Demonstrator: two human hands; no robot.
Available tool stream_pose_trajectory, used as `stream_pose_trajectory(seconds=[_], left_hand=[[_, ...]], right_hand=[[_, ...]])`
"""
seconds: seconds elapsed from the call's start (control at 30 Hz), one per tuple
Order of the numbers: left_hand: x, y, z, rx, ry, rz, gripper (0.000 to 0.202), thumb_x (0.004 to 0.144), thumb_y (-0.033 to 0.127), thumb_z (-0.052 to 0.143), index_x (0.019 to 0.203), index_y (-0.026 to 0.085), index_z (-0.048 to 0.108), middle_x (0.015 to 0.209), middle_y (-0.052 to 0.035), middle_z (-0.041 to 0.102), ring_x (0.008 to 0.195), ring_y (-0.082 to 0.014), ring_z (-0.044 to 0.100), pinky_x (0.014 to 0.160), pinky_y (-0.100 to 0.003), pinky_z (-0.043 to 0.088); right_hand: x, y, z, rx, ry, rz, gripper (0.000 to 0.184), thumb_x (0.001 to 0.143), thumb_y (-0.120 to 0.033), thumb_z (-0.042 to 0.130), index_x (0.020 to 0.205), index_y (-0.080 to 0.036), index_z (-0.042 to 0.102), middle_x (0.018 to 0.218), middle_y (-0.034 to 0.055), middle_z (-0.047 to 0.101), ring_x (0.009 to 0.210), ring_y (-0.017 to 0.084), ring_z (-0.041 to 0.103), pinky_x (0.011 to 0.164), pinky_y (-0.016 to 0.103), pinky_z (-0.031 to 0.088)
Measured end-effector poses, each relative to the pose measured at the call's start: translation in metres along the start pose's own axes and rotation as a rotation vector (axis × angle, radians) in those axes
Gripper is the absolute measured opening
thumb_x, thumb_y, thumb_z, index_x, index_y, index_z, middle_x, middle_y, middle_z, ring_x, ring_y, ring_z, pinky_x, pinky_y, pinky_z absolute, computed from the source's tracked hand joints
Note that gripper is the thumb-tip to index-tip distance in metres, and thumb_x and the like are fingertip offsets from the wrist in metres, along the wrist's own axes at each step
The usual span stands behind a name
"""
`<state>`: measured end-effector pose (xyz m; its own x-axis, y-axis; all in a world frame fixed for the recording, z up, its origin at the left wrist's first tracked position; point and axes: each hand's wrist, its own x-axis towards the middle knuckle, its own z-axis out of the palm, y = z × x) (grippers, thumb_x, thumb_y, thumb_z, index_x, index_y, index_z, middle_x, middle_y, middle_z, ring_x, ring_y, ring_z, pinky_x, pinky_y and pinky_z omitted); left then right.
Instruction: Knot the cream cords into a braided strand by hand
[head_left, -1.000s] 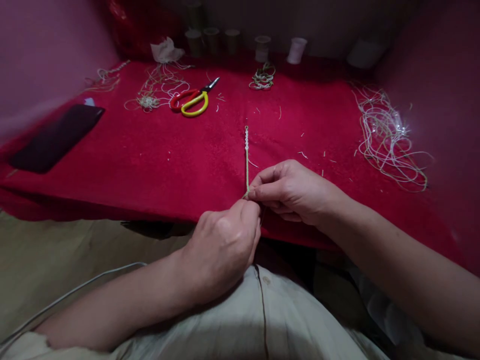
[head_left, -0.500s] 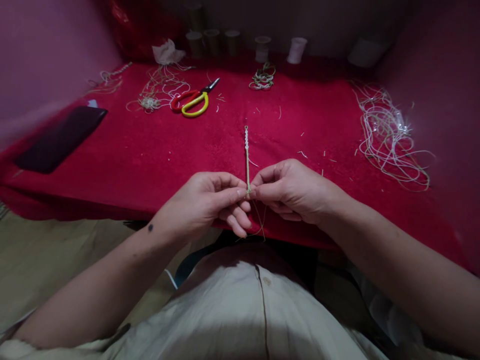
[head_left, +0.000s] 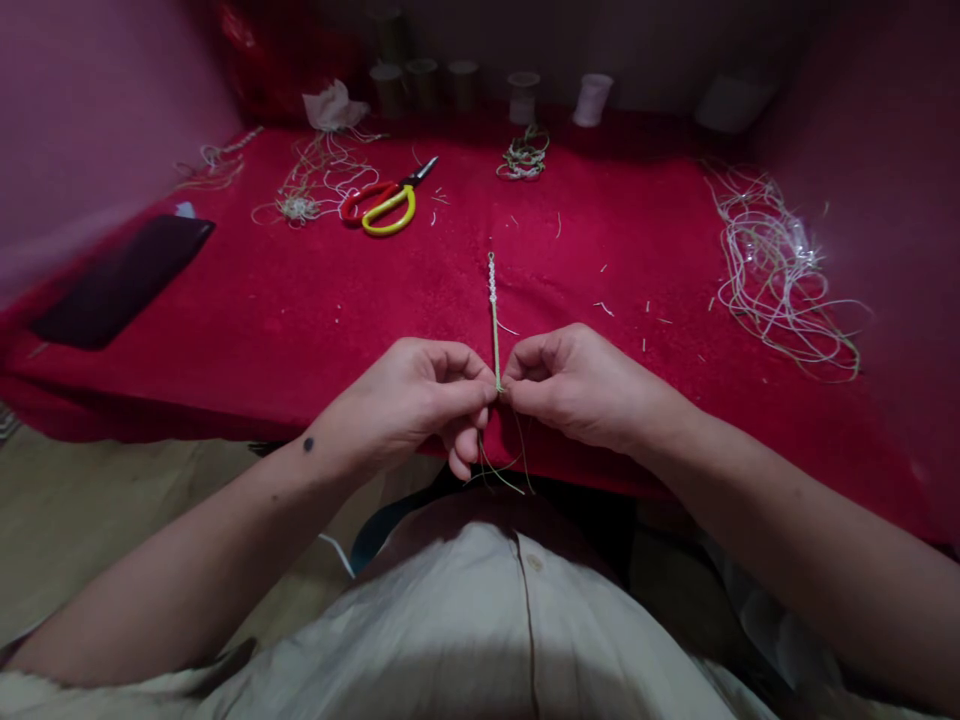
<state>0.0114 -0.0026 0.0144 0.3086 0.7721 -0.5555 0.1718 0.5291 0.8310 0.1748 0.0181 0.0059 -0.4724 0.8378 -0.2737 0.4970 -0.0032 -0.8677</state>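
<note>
A thin green and white knotted cord (head_left: 493, 310) lies straight on the red cloth (head_left: 300, 300), running away from me. Its near end sits between my two hands at the table's front edge. My left hand (head_left: 412, 400) pinches the cord's loose strands from the left, fingers curled. My right hand (head_left: 577, 385) pinches them from the right, thumb against forefinger. The fingertips of both hands almost touch at the knot. Loose thread ends (head_left: 502, 470) hang down below my hands over my lap.
Red and yellow scissors (head_left: 382, 200) lie at the back left beside tangled threads (head_left: 315, 180). A dark phone (head_left: 120, 280) lies far left. A big heap of pale threads (head_left: 780, 270) is at the right. Finished bracelets (head_left: 523, 155) and spools (head_left: 592, 100) stand at the back.
My left hand rose from below the table edge, turned over, and closed on the cord ends beside my right hand. The right hand stayed nearly still; its fingers tightened.
</note>
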Motion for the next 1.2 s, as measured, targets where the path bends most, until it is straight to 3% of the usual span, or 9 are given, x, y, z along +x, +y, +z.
stream_pose_trajectory(seconds=[0.37, 0.47, 0.6, 0.73, 0.8, 0.87, 1.0, 1.1, 1.2], left_hand=[[0.004, -0.002, 0.000, 0.011, -0.005, 0.076, 0.019, 0.082, 0.016, 0.056, 0.063, 0.014, 0.053, 0.046, 0.0007, 0.058, 0.029, -0.0069, 0.048, 0.027, -0.014, 0.036], [0.003, -0.002, -0.001, -0.089, -0.061, 0.098, 0.015, 0.081, 0.011, 0.054, 0.066, 0.013, 0.053, 0.065, -0.0048, 0.068, 0.031, -0.0055, 0.050, 0.028, -0.013, 0.035], [0.003, -0.005, -0.001, -0.214, -0.136, 0.074, 0.013, 0.082, 0.011, 0.051, 0.069, 0.013, 0.051, 0.072, -0.0067, 0.068, 0.033, -0.0060, 0.050, 0.027, -0.015, 0.037], [0.002, -0.008, -0.001, -0.298, -0.147, 0.061, 0.010, 0.082, 0.014, 0.053, 0.073, 0.015, 0.052, 0.062, 0.0008, 0.058, 0.035, -0.0064, 0.048, 0.027, -0.017, 0.041], [0.001, -0.009, -0.001, -0.307, -0.138, 0.066, 0.010, 0.082, 0.013, 0.053, 0.073, 0.015, 0.051, 0.061, 0.0022, 0.055, 0.037, -0.0064, 0.048, 0.028, -0.018, 0.043], [0.001, -0.010, 0.000, -0.299, -0.127, 0.078, 0.011, 0.082, 0.013, 0.053, 0.071, 0.015, 0.050, 0.061, 0.0025, 0.054, 0.037, -0.0063, 0.047, 0.029, -0.019, 0.044], [0.000, -0.011, 0.000, -0.267, -0.121, 0.093, 0.013, 0.083, 0.014, 0.053, 0.071, 0.015, 0.050, 0.057, 0.0027, 0.053, 0.036, -0.0069, 0.046, 0.029, -0.019, 0.044], [-0.001, -0.010, -0.002, -0.239, -0.111, 0.097, 0.013, 0.083, 0.015, 0.053, 0.071, 0.015, 0.050, 0.056, 0.0028, 0.052, 0.036, -0.0069, 0.046, 0.029, -0.019, 0.044], [-0.002, -0.009, -0.002, -0.223, -0.103, 0.090, 0.012, 0.083, 0.015, 0.054, 0.071, 0.015, 0.050, 0.059, 0.0025, 0.052, 0.037, -0.0065, 0.046, 0.029, -0.019, 0.044]], right_hand=[[-0.038, -0.008, 0.009, -0.594, 0.222, -0.254, 0.013, 0.079, -0.013, 0.050, 0.070, -0.015, 0.060, 0.056, 0.0012, 0.054, 0.049, 0.010, 0.043, 0.050, 0.025, 0.026], [-0.062, -0.009, 0.026, -0.611, 0.146, -0.401, 0.008, 0.075, -0.010, 0.053, 0.074, -0.015, 0.059, 0.062, 0.0018, 0.058, 0.050, 0.011, 0.047, 0.048, 0.026, 0.026], [-0.076, -0.013, 0.040, -0.686, -0.108, -0.401, 0.004, 0.072, -0.011, 0.058, 0.072, -0.015, 0.059, 0.061, 0.0022, 0.061, 0.044, 0.011, 0.043, 0.043, 0.028, 0.020], [-0.069, -0.019, 0.023, -0.466, -0.327, -0.327, 0.018, 0.080, -0.013, 0.055, 0.062, -0.015, 0.057, 0.063, 0.0014, 0.062, 0.053, 0.009, 0.050, 0.052, 0.023, 0.036], [-0.060, -0.018, 0.011, -0.236, -0.113, -0.303, 0.017, 0.084, -0.011, 0.050, 0.070, -0.015, 0.060, 0.070, 0.0023, 0.062, 0.060, 0.010, 0.056, 0.056, 0.021, 0.041], [-0.050, -0.014, 0.005, -0.054, 0.098, -0.124, 0.011, 0.083, -0.012, 0.050, 0.086, -0.014, 0.061, 0.064, 0.0003, 0.059, 0.052, 0.009, 0.053, 0.048, 0.020, 0.040], [-0.035, -0.004, 0.008, 0.397, -0.089, 0.138, 0.015, 0.084, -0.020, 0.051, 0.097, -0.016, 0.056, 0.057, -0.0042, 0.055, 0.034, 0.007, 0.044, 0.033, 0.019, 0.034], [-0.034, -0.003, 0.007, 0.397, -0.081, 0.177, 0.010, 0.082, -0.024, 0.053, 0.081, -0.015, 0.057, 0.049, -0.0061, 0.048, 0.029, 0.005, 0.034, 0.029, 0.018, 0.024], [-0.036, -0.005, -0.005, 0.111, 0.077, 0.110, 0.012, 0.080, -0.021, 0.055, 0.070, -0.014, 0.058, 0.045, -0.0057, 0.043, 0.034, 0.004, 0.033, 0.035, 0.018, 0.025]])
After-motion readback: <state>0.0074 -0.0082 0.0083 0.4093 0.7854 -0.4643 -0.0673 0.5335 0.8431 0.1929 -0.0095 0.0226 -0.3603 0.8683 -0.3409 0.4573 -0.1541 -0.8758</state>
